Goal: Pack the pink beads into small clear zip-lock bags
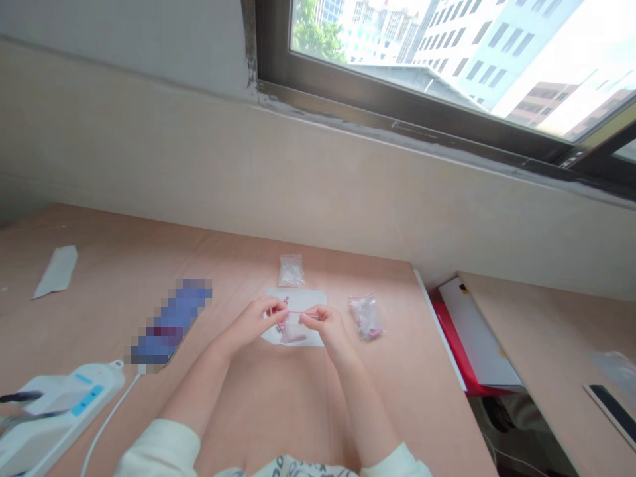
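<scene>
Between my two hands a thin pink-red cord (297,312) is stretched level above a white sheet of paper (315,297). The fingertips of my left hand (258,318) pinch its left end, and my right hand (322,319) pinches the right end. Small pink-red beads (285,302) show by the left fingertips; whether they hang on the cord or lie on the paper I cannot tell. A small pale pink packet (294,333) lies on the paper below the cord.
Behind the paper lies a clear zip bag (291,270); to its right is another bag with pink contents (366,317). On the left are a charging phone (171,324), a white power strip (64,417) and a paper scrap (57,270). The table (278,404) ends at a gap on the right.
</scene>
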`<move>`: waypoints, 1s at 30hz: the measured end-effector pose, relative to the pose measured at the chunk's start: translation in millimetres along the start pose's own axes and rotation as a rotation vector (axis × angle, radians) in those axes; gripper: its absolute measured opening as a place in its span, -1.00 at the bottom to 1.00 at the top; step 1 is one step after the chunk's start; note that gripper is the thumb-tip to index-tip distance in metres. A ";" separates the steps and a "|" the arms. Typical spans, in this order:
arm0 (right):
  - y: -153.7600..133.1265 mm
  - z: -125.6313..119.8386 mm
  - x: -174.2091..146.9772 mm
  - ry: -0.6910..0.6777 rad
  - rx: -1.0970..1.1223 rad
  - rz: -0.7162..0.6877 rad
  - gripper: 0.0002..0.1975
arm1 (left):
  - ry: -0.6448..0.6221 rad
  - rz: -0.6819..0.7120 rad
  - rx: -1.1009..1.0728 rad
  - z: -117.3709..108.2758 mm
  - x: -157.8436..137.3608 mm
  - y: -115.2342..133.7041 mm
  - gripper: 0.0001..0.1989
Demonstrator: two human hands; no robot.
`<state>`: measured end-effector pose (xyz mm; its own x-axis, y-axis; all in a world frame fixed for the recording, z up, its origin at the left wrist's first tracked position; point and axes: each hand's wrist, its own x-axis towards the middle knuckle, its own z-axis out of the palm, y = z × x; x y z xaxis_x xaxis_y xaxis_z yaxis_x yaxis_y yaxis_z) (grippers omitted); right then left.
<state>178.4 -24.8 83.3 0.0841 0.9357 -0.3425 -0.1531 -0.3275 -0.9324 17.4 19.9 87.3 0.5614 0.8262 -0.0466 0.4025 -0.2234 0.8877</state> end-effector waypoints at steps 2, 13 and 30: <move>-0.7 -1.3 -1.9 -0.007 -0.002 -0.017 -0.81 | 0.028 -0.023 -0.006 0.3 0.7 -0.3 -0.74; 21.4 -49.3 -6.9 0.198 -0.154 -0.043 -0.78 | 0.087 -0.156 -0.152 6.5 3.0 -10.3 -0.67; 26.9 -147.3 8.7 0.614 -1.146 -0.058 -0.60 | 0.171 -0.114 0.168 4.7 -8.9 -89.2 -0.78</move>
<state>320.0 -44.7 38.2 0.5433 0.8395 -0.0108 0.7630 -0.4991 -0.4107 -20.1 30.0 6.4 0.3812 0.9231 -0.0509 0.5785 -0.1953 0.7919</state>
